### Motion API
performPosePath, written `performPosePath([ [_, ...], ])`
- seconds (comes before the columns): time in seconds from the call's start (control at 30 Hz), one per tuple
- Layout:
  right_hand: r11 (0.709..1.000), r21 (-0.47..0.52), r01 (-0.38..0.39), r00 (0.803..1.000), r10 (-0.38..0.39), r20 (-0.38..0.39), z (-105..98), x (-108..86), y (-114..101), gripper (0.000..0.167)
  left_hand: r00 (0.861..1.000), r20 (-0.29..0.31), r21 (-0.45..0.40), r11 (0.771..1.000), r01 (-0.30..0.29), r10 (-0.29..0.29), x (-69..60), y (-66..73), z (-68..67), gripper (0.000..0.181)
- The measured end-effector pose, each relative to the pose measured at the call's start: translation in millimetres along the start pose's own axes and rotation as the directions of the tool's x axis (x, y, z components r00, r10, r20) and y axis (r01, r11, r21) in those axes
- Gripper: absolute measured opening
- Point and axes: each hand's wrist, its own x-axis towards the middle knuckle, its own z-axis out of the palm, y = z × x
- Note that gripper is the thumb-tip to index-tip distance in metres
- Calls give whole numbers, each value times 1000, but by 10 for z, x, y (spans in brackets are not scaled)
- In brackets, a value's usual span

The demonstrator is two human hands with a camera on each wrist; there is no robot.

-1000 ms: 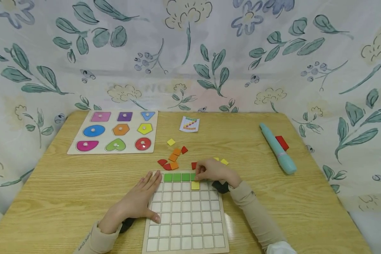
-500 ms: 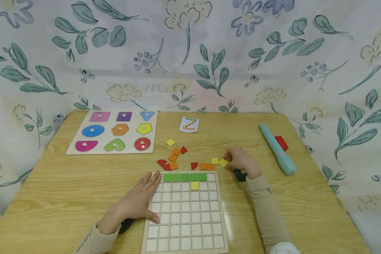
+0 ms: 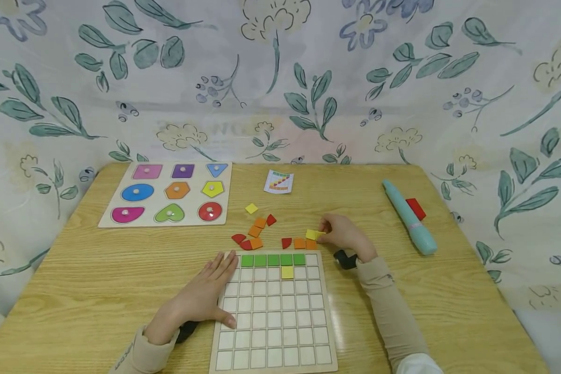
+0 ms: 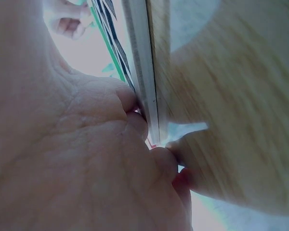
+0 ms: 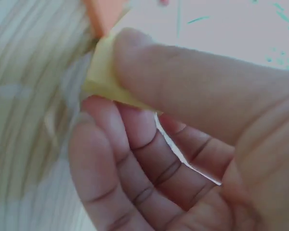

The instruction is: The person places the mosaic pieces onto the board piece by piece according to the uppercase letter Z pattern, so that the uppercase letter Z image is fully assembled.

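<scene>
In the head view my right hand (image 3: 348, 236) is just beyond the board's top right corner. Its thumb and fingers pinch a yellow square tile (image 5: 103, 72), seen close in the right wrist view. A second yellow tile (image 3: 310, 234) lies right beside it. My left hand (image 3: 201, 297) rests with spread, straight fingers on the left edge of the wooden grid board (image 3: 266, 332). Several green square tiles (image 3: 273, 260) fill much of the board's top row, and a yellow tile (image 3: 287, 272) sits one row below them.
Behind the board lie orange square tiles (image 3: 299, 243), red quarter-round tiles (image 3: 238, 238) and another yellow tile (image 3: 251, 208). A pattern card (image 3: 279, 182) is farther back. A knobbed shape puzzle (image 3: 165, 193) stands back left, a teal tapered object (image 3: 409, 218) and a red piece (image 3: 416, 209) at right.
My right hand left the green row, went right to the yellow tiles, and has since moved slightly left with one pinched. The left hand has stayed on the board.
</scene>
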Motion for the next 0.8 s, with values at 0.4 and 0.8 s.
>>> performPosePath([
  [0.4, 966, 230, 122, 963, -171, 208, 380, -10, -505, 5, 1000, -15, -3, 1000, -2, 2, -19, -8, -44, 131],
  [0.8, 974, 138, 182, 955, -208, 209, 724, -134, -809, 11, 1000, -19, -17, 1000, 11, -11, -24, -19, -69, 131],
])
